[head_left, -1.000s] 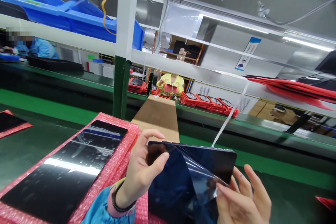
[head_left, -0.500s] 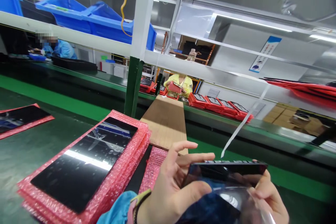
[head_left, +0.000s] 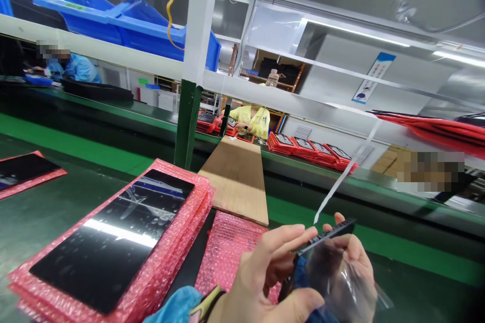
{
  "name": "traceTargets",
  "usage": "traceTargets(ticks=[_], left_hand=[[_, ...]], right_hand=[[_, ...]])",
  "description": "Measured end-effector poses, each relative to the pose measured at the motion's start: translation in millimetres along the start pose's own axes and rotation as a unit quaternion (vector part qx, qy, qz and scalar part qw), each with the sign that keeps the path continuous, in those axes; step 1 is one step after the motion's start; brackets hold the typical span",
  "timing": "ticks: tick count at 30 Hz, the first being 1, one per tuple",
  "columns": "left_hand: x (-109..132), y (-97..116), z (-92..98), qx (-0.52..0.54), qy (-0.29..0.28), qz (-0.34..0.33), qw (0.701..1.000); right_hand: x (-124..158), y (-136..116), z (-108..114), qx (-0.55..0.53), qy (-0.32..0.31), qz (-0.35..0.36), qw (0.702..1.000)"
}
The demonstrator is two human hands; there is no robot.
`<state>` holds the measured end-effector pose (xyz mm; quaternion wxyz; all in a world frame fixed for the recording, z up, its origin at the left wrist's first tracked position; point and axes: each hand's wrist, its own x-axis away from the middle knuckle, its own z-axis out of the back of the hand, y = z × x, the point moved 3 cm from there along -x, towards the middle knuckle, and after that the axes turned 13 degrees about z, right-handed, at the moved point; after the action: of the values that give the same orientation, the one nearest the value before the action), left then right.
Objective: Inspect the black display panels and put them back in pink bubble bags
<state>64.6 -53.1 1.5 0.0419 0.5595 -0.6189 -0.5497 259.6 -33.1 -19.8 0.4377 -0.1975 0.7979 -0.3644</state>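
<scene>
A thin black screen panel (head_left: 329, 236) is held up in front of me, tilted with its long edge rising to the right. My left hand (head_left: 261, 275) grips its left side, thumb across the near face and fingers behind. On the far right side, my right hand (head_left: 359, 257) closes around the panel and a crinkled clear film (head_left: 346, 285) that hangs loosely off its face. Some of the right fingers are hidden behind them. To the left, a glossy black panel (head_left: 113, 242) lies on a stack of pink bubble-wrap sleeves (head_left: 189, 242). Another pink bubble-wrap sleeve (head_left: 227, 247) lies beyond my left hand.
A wooden board (head_left: 237, 176) bridges toward the far bench. There, a person in yellow (head_left: 253, 122) stands near red-wrapped stacks (head_left: 303, 147). A green-and-white post (head_left: 195, 65) rises ahead. Another panel on pink wrap (head_left: 26, 171) lies far left. A white strip (head_left: 344, 176) dangles above my right hand.
The held panel has turned and tilted upward, and my right hand has moved left and closer to my left. More of the pink sleeve behind shows. The view has shifted slightly.
</scene>
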Motion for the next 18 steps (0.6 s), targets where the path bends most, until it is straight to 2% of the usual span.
traceTargets(ticks=[3,5,12,15,18], left_hand=[[-1,6,1.7,-0.057,0.008,-0.013,0.998],[-1,8,2.8,-0.065,0.019,0.002,0.998],[-8,8,3.0,0.061,-0.039,0.021,0.997],[-11,5,8.7,0.094,0.001,0.053,0.994],[-11,4,13.1,0.077,0.058,0.080,0.992]], right_hand=[[2,1,-1,-0.054,0.019,-0.027,0.998],[3,1,-2,-0.065,0.010,-0.044,0.997],[2,2,-6,-0.080,-0.058,-0.081,0.992],[4,4,-5,-0.106,-0.059,-0.099,0.988],[5,4,-3,-0.109,-0.050,-0.107,0.987]])
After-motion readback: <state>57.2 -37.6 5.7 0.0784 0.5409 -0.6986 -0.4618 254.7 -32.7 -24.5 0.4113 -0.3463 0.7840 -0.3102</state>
